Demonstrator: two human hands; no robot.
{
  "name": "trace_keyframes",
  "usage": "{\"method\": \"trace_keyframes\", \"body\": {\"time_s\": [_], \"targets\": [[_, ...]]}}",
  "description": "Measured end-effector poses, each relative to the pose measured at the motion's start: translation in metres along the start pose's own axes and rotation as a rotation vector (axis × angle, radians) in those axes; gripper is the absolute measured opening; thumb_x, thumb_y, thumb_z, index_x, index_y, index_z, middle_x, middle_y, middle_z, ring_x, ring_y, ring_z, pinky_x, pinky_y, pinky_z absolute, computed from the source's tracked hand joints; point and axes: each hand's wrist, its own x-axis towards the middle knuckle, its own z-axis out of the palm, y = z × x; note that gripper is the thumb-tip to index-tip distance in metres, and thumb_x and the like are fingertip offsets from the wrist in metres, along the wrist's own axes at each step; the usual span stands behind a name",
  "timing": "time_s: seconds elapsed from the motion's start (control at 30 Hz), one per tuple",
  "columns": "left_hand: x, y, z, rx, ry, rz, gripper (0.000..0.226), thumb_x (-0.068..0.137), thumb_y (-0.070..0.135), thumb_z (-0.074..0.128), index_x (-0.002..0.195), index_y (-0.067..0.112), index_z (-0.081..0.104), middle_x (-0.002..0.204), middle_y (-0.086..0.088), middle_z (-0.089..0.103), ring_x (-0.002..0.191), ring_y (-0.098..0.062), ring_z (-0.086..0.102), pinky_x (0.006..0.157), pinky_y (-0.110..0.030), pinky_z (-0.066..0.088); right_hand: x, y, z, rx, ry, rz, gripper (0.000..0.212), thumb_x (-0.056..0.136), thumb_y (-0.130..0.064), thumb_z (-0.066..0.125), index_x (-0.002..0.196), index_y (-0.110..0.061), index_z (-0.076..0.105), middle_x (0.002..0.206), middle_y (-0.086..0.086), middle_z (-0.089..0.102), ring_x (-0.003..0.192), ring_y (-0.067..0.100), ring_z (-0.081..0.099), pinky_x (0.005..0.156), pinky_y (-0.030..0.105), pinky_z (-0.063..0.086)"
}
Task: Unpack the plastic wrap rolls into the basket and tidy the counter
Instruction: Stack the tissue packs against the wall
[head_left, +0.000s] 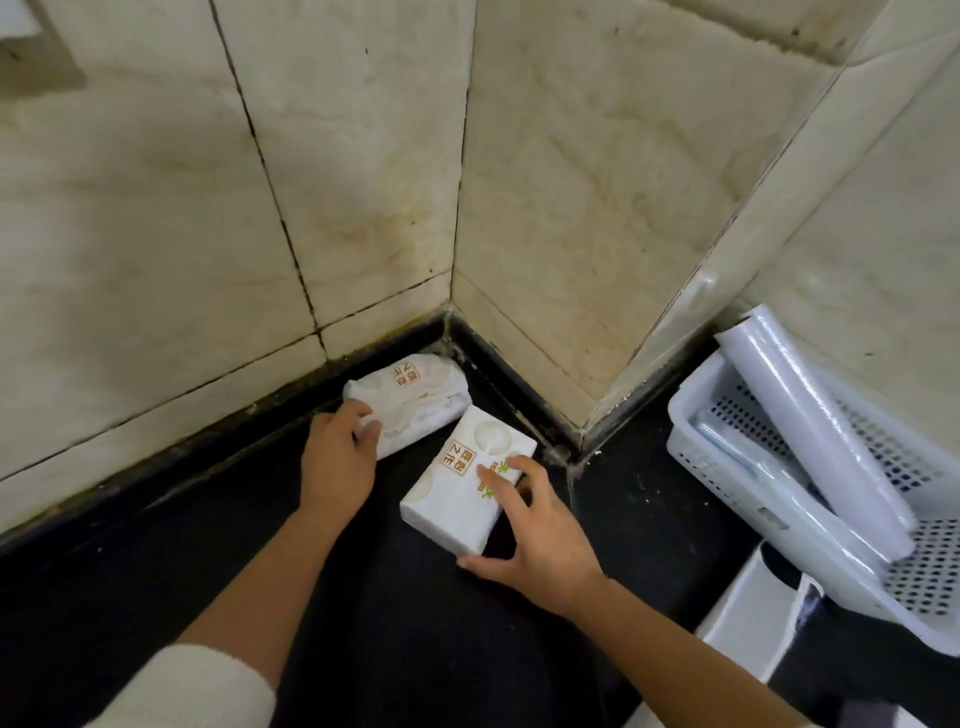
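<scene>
Two white tissue packs with orange print lie in the corner of the black counter (156, 545). My left hand (337, 452) grips the near edge of the crumpled, opened pack (415, 395) by the wall. My right hand (530, 535) holds the full pack (457, 488), fingers on top and thumb at its near end. At the right a white perforated basket (727, 467) holds plastic wrap rolls; one long roll (810, 421) leans out over its rim, another roll (779, 483) lies inside.
Cream tiled walls (571, 182) meet in a corner behind the packs, and a tiled pillar juts out between packs and basket. A white box-like object (753, 613) sits on the counter just in front of the basket.
</scene>
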Motion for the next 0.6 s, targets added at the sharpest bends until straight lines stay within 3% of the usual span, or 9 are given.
{"method": "trace_keyframes", "body": {"time_s": [0.1, 0.27, 0.43, 0.6], "targets": [[0.005, 0.010, -0.009, -0.133, 0.098, 0.033, 0.017, 0.094, 0.032, 0.053, 0.109, 0.023, 0.056, 0.109, -0.013, 0.056, 0.081, -0.018, 0.054, 0.074, -0.033, 0.045, 0.014, -0.004, 0.007, 0.030, 0.060, -0.002, 0.096, 0.066, -0.074, 0.062, 0.144, -0.034, 0.023, 0.148, -0.001, 0.013, 0.123, 0.019, 0.043, 0.091, 0.038, 0.053], [0.016, 0.029, -0.030, -0.320, 0.165, 0.090, 0.009, 0.091, 0.038, 0.056, 0.096, 0.043, 0.051, 0.102, -0.002, 0.061, 0.083, -0.021, 0.063, 0.075, -0.049, 0.057, 0.068, -0.020, 0.010, 0.116, 0.108, 0.066, 0.095, 0.070, -0.061, 0.072, 0.145, -0.030, 0.021, 0.147, -0.002, 0.012, 0.127, 0.021, 0.038, 0.093, 0.042, 0.052], [0.024, 0.033, -0.031, -0.324, 0.183, 0.087, 0.013, 0.091, 0.038, 0.056, 0.102, 0.030, 0.056, 0.103, -0.004, 0.063, 0.080, -0.018, 0.062, 0.074, -0.047, 0.057, 0.120, -0.038, 0.007, 0.174, 0.160, 0.135, 0.093, 0.069, -0.042, 0.083, 0.142, -0.024, 0.028, 0.138, 0.001, 0.021, 0.116, 0.021, 0.046, 0.086, 0.040, 0.054], [0.030, 0.038, -0.022, -0.266, 0.171, 0.109, 0.016, 0.092, 0.034, 0.056, 0.103, 0.023, 0.058, 0.101, -0.007, 0.061, 0.076, -0.013, 0.060, 0.069, -0.034, 0.052, 0.140, -0.047, 0.009, 0.186, 0.208, 0.184, 0.071, 0.071, -0.031, 0.082, 0.123, -0.018, 0.036, 0.127, 0.002, 0.031, 0.092, 0.022, 0.057, 0.069, 0.033, 0.052]]}}
